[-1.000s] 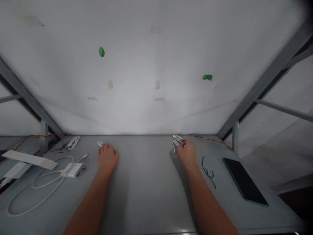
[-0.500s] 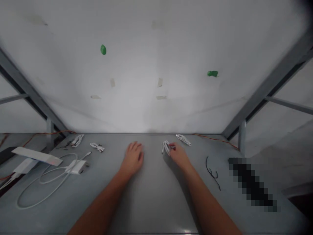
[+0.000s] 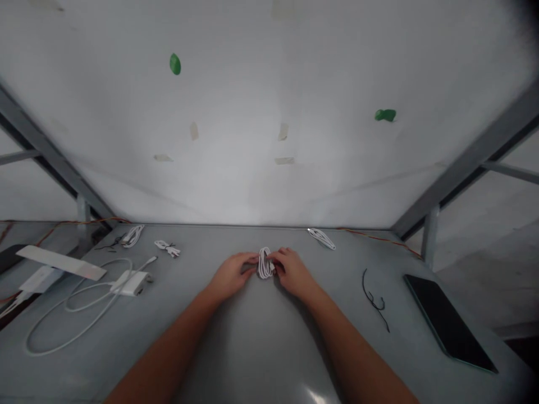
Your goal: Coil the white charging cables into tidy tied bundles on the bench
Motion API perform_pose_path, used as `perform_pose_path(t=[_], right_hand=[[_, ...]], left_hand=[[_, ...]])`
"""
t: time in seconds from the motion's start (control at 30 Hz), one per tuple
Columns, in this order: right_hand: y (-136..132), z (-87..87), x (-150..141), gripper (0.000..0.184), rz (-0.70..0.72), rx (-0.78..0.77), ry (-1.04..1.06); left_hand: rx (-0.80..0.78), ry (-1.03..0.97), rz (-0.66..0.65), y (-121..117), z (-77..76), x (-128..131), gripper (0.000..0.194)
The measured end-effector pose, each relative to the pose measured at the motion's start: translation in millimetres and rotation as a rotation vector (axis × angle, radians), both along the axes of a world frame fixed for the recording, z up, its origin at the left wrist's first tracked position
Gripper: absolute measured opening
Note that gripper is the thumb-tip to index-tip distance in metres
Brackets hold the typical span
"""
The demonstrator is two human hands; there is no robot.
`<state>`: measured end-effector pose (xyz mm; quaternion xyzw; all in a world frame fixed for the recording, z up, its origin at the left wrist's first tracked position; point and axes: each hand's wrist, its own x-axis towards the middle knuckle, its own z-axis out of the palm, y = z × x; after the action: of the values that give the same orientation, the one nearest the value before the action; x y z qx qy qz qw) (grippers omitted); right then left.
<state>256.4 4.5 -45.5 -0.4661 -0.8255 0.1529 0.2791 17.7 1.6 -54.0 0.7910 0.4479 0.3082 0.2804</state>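
A coiled white cable [image 3: 264, 264] is held between my two hands above the middle of the grey table [image 3: 261, 348]. My left hand [image 3: 231, 274] pinches the coil's left edge with thumb and fingers. On the opposite side, my right hand [image 3: 293, 272] grips the coil near a white plug end. Behind and to the right lies another coiled white cable [image 3: 322, 239]. Thin black twist ties [image 3: 373, 300] rest right of my right forearm.
At the left are a white tied cable [image 3: 167, 248], another coil [image 3: 133, 236], a white charger [image 3: 129, 283] with a long looping cable and a white power strip-like bar [image 3: 61, 262]. A dark phone or tablet [image 3: 448, 322] lies right. A white wall [image 3: 236, 185] stands behind.
My right hand has brought the cable coil left and nearer the middle. My left hand, flat on the table before, has moved right and closed on the coil. The view has shifted slightly.
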Motion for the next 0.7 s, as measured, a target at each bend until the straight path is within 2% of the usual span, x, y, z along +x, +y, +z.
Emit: perform_pose_path(t=[0.1,0.2,0.3,0.4,0.43,0.5,0.6,0.7], right_hand=[[-4,-0.2,-13,0.037,0.083,-0.016,0.061],[-6,-1.3,-18,0.032,0.086,-0.052,0.154],[-4,-1.7,-20,0.027,0.060,-0.109,0.315],[-1,-1.4,-20,0.009,-0.018,-0.163,0.483],[0,-1.4,-20,0.009,-0.055,-0.179,0.532],[1,-1.7,-21,0.022,-0.117,-0.211,0.628],[0,-2.3,-26,0.032,-0.109,-0.308,0.750],[-1,-2.1,-28,0.036,-0.074,-0.443,0.822]], left_hand=[[-0.032,-0.036,-0.024,-4,0.3,7,0.045],[-0.098,-0.142,-0.051,-6,-1.3,12,0.046],[-0.190,-0.335,-0.032,-6,-1.2,16,0.040],[-0.339,-0.575,0.035,-6,2.8,20,0.035],[-0.386,-0.642,0.043,-7,4.8,22,0.037],[-0.416,-0.705,0.035,-9,9.0,24,0.043],[-0.354,-0.642,0.034,-11,12.3,28,0.050],[-0.319,-0.577,0.073,-8,10.6,26,0.047]])
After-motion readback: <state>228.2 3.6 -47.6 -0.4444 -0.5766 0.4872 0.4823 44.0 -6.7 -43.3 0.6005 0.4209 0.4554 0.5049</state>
